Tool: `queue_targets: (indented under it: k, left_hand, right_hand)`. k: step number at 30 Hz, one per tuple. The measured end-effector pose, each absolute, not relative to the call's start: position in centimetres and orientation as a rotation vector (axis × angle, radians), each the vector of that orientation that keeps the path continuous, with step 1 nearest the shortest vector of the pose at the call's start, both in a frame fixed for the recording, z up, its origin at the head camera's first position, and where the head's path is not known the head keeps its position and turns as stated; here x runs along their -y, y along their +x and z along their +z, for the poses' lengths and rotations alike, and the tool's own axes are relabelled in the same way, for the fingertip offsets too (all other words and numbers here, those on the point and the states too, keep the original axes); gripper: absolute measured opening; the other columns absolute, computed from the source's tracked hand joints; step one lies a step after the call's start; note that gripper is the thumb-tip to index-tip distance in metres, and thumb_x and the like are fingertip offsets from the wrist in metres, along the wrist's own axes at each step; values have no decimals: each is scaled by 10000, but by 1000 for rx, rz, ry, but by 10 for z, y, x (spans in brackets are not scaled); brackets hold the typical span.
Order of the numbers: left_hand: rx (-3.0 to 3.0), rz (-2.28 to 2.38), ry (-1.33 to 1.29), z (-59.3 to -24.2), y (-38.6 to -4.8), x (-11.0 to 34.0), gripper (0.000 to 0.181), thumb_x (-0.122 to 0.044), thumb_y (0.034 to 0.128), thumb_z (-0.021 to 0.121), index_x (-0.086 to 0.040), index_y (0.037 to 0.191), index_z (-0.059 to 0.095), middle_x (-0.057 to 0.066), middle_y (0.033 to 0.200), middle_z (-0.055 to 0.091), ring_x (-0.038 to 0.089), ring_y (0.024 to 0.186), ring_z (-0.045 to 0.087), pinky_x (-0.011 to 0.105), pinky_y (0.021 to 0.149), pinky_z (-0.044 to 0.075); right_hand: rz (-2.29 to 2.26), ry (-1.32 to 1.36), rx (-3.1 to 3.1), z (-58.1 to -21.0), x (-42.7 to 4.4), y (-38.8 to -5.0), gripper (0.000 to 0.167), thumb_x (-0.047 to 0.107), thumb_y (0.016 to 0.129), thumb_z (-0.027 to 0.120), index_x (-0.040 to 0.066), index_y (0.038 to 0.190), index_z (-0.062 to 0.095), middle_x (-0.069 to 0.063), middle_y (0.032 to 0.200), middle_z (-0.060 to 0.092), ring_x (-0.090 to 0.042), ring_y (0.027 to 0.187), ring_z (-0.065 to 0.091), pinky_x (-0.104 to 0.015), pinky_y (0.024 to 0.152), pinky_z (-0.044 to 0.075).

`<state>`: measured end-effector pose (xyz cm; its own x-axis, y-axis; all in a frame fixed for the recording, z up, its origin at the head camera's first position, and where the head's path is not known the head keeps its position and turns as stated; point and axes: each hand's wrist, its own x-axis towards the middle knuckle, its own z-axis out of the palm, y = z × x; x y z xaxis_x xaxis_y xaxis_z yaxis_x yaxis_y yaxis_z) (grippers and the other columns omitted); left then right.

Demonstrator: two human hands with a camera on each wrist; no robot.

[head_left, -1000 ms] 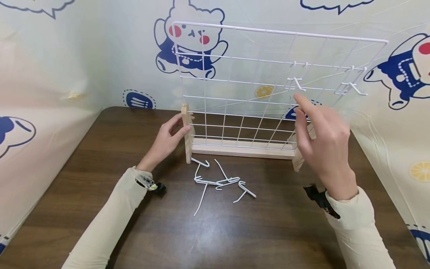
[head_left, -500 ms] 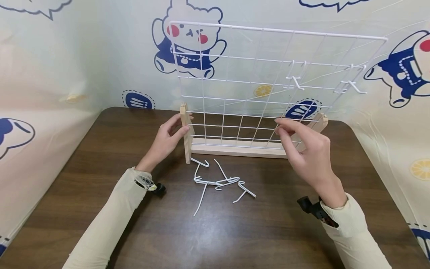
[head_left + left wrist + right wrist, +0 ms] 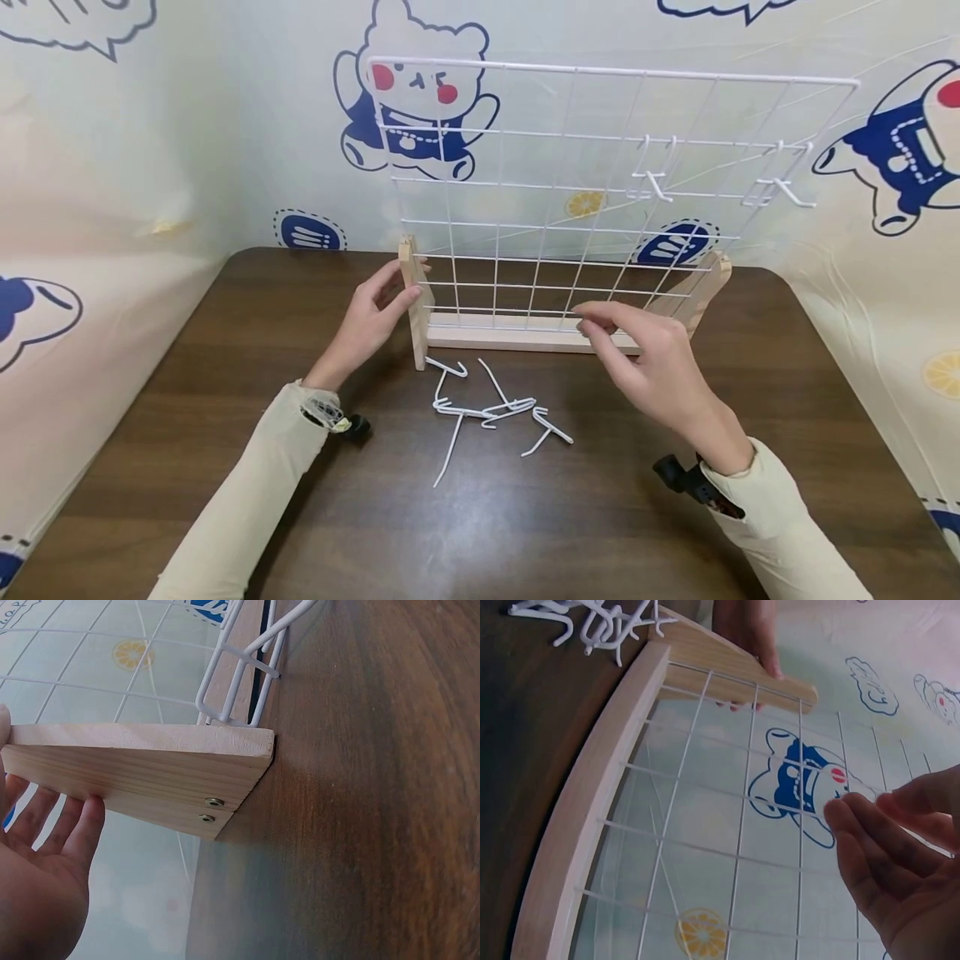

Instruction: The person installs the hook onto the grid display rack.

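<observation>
- Head view: left grip [image 3: 367, 312] grasps the pale wooden side panel [image 3: 420, 329]; right grip [image 3: 647, 350] empty, loosely bent.
- Likely step: fetching a white bent-wire hook [image 3: 552, 429], leftward of the right grip; next, a pinch.

Dark brown wooden table [image 3: 615, 517] with rounded back corners, pale, kinda wrinkly sheets [image 3: 195, 117] around it covered in cartoon bears [image 3: 408, 104] and orange slices [image 3: 943, 377]. Soft glare [image 3: 472, 533] up front.
</observation>
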<state>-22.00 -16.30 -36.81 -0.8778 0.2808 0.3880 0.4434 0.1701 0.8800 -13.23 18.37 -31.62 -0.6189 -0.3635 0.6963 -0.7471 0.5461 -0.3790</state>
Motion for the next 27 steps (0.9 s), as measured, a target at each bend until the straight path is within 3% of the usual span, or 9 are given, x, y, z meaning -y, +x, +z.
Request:
queue_targets:
  k: [10,14,18,23,27]
  left_hand:
    - [2292,-1802,-728,-369,-219,161,401,-38,1003,553,87,1379,489,280,1347,552,387,1229,534,416,1059,438]
    - [2295,-1801,-728,-371,-220,162,397,-38,1001,557,61,1382,502,250,1354,561,358,1235,538,379,1055,437]
    - [2295,-1800,-719,-372,-221,163,394,-48,1000,565,31,1383,516,222,1357,568,312,1232,545,383,1054,441]
    - [2280,-1813,-721,-372,-222,163,394,-49,1000,565,43,1380,511,236,1353,567,352,1246,537,353,1047,448]
    - [2275,-1824,-722,-371,-221,163,396,-46,1001,563,45,1382,509,239,1355,567,368,1251,532,301,1029,454]
  right_hand:
    - [890,1027,2438,-324,-174,-121,157,50,924,674,95,1059,740,30,996,743,-80,900,686,-315,773,565]
    - [919,1060,2551,-326,-169,-116,140,107,968,639,134,1066,735,69,964,730,-27,787,628,-287,681,545]
    - [885,1114,2626,-328,-163,-115,118,141,983,624,157,1032,730,102,910,699,-13,724,570,-254,666,518]
    - [833,1213,2706,-332,-155,-112,122,134,983,614,137,1041,720,104,883,680,6,707,552,-224,679,511]
    - [837,1266,2772,-337,-151,-108,126,110,982,606,123,1058,705,73,869,686,8,654,522,-200,611,485]
